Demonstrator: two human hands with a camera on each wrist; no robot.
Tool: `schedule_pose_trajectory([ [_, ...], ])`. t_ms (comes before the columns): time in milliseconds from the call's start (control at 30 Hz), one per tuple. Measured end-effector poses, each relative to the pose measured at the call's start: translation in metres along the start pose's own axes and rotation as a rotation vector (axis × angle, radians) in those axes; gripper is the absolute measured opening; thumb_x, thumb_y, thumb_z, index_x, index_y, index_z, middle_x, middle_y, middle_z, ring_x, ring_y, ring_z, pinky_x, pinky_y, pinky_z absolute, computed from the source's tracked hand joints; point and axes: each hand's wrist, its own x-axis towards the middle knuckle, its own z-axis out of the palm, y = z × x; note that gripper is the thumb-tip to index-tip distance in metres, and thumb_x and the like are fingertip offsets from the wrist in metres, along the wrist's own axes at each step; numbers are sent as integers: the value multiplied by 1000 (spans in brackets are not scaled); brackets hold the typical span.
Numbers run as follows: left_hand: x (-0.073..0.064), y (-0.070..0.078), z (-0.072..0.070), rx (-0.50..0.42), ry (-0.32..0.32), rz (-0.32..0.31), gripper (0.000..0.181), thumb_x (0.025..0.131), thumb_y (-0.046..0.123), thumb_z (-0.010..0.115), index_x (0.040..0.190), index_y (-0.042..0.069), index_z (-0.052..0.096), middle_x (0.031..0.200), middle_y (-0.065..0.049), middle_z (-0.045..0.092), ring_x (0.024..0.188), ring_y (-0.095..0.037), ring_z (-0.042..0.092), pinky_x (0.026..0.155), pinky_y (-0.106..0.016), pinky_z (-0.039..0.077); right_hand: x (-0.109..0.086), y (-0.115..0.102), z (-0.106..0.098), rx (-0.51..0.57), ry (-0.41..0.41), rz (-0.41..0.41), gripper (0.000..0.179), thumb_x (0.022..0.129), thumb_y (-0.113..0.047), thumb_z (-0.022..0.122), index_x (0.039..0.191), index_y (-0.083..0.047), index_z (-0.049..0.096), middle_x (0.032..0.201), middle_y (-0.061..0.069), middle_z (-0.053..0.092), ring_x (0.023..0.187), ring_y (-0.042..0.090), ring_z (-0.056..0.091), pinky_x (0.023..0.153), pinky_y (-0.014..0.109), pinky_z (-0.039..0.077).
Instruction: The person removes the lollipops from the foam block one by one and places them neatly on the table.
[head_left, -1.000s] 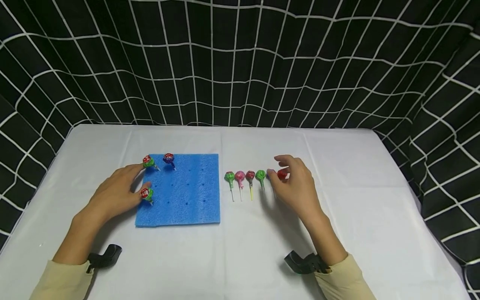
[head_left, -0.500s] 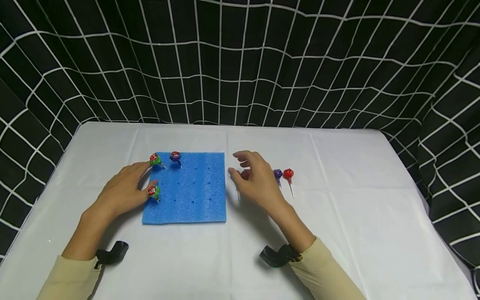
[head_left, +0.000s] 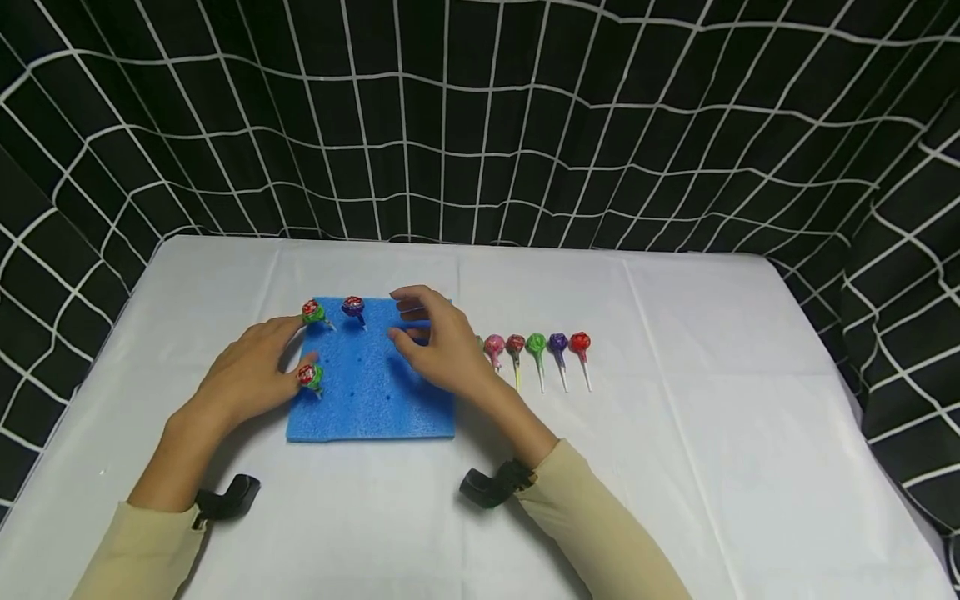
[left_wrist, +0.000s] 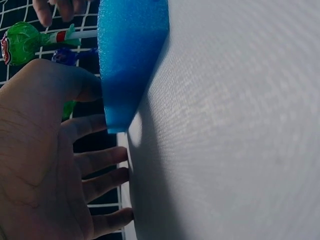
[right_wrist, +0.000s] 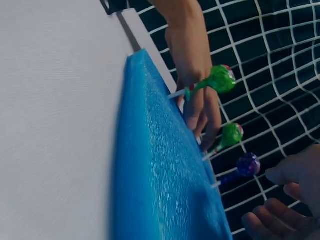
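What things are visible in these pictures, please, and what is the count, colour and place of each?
table: one, white covering, across the foreground
backdrop: number of pieces unclear, black with white grid lines, behind the table
foam board: one, blue, flat on the table
green-and-red lollipops: two, standing in the board near its left edge
purple-and-red lollipop: one, standing in the board near its far edge
loose lollipops: six; green (mostly hidden), pink, dark red, green, purple, red; row right of the board
wrist devices: two, black, one at each wrist
sleeves: two, beige, on the forearms
left hand: one, bare, at the board's left edge
right hand: one, bare, over the board's right part
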Motion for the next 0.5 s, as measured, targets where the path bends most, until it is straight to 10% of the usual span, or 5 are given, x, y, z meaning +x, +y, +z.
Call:
schedule_pose_trajectory([
  [500,0,1,1,-8,5,8,67,104,35,57,160,1,41,164,-28,42,153,-52,36,122,-74,31,21,9,25,5,5,14,39,99,-3,70,136,1,61,130,21,70,121,31,71,101,32,62],
])
